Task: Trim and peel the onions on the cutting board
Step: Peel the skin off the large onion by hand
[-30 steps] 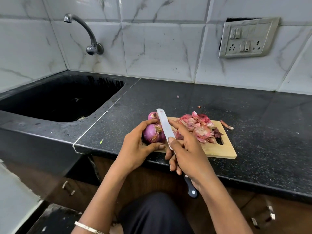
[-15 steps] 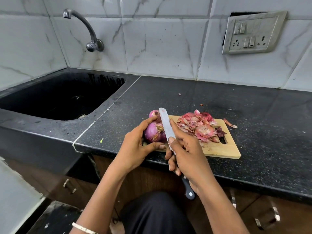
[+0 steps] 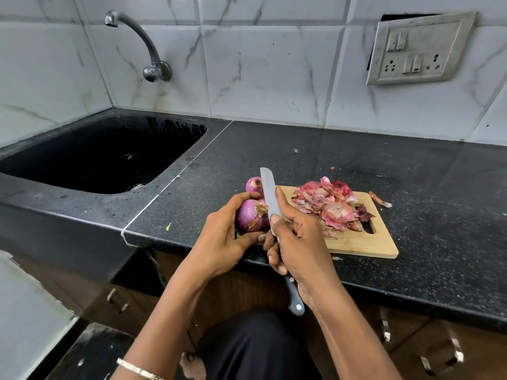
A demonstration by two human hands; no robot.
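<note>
Head view: left hand (image 3: 219,242) grips onion (image 3: 251,218); knife (image 3: 270,198) against it

The location was a domestic kitchen. A black speckled stone bench (image 3: 356,149) ran along a wall of white marble-pattern tiles (image 3: 260,72). A dark sink (image 3: 68,185) was recessed into the bench at the left, with a curved metal tap (image 3: 142,48) mounted on the tiles above it. A switch-and-socket plate (image 3: 417,48) was fixed to the wall at the right. Wooden cabinet fronts with metal handles (image 3: 452,355) stood below the bench. A wooden cutting board (image 3: 365,242) carried red onion skins (image 3: 329,204).
</note>
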